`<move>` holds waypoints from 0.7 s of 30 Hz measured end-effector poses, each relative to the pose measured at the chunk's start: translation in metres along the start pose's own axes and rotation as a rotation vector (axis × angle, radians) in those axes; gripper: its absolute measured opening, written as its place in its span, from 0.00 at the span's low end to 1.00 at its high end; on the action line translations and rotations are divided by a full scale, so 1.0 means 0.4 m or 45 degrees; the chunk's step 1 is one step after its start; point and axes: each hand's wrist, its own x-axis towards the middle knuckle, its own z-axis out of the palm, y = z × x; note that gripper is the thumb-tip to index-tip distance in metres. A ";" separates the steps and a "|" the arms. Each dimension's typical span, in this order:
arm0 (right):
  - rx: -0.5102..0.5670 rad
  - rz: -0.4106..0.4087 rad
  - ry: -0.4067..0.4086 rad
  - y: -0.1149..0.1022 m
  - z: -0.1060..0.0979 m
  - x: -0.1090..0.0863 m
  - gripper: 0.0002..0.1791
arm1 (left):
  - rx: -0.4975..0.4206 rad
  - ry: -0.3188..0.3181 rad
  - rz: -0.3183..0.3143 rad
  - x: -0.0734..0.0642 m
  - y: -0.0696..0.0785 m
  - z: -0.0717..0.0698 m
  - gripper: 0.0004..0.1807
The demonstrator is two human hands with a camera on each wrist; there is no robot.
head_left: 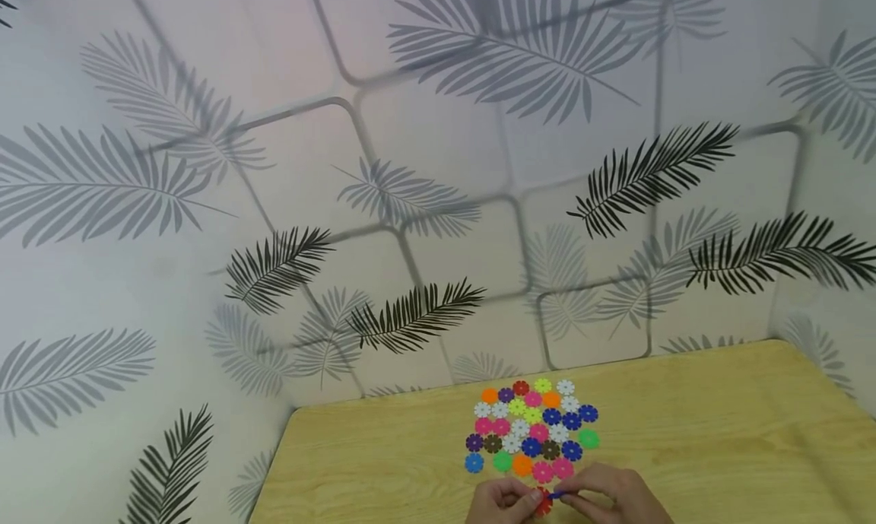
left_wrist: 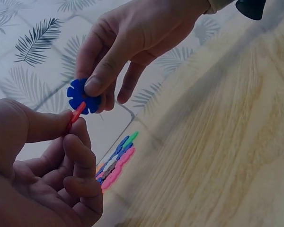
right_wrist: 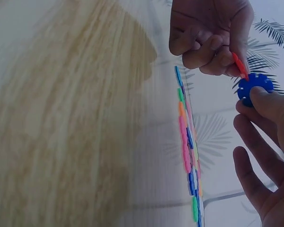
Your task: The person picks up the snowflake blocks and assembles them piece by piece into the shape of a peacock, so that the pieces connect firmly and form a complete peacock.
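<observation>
The left hand [head_left: 505, 501] pinches the red disc [head_left: 544, 503]; the right hand [head_left: 619, 493] pinches the blue disc [left_wrist: 76, 98], edges meeting above the table [head_left: 383, 463]; both look light, stiff, slightly slippery, best gripped by rims away from the contact.

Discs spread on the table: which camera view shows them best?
The head view: it looks down on the discs, so their round, notched faces and colours can be told apart. The left wrist view shows them only as a small, slanted cluster; the right wrist view, nearly edge-on, as a thin coloured strip.
</observation>
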 end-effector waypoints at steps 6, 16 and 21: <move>0.027 0.037 -0.066 -0.006 -0.007 0.003 0.07 | -0.055 -0.042 -0.006 -0.004 -0.001 0.002 0.10; 0.055 0.165 -0.129 -0.015 -0.003 0.019 0.13 | -0.092 -0.113 -0.002 0.000 -0.016 -0.013 0.07; -0.127 0.204 0.004 0.007 0.005 0.029 0.23 | -0.159 -0.097 0.044 0.009 -0.030 -0.022 0.04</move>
